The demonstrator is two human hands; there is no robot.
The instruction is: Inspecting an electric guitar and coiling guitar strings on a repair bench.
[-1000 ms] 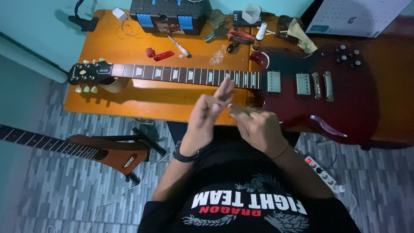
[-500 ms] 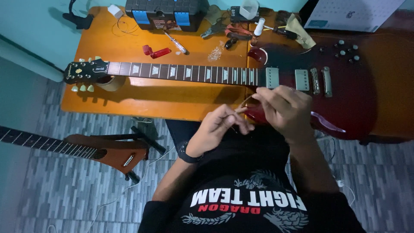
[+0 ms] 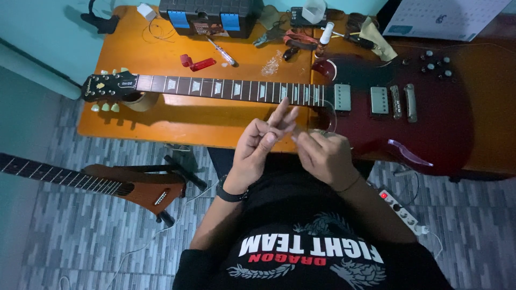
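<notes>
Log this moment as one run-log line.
left hand: fingers raised, pinching | right hand: pinching thin guitar string | red electric guitar: flat on orange table

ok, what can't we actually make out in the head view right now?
- What the left hand and right hand pinch: too thin, fingers cover it; only a faint loop of wire shows.
- Whether either grip is closed on it: unclear.
- Red electric guitar: any strings too fine to see.
- Second guitar on the floor: neck cut off by the left edge.
- Small tools at the table's far edge: too small, cluttered.
</notes>
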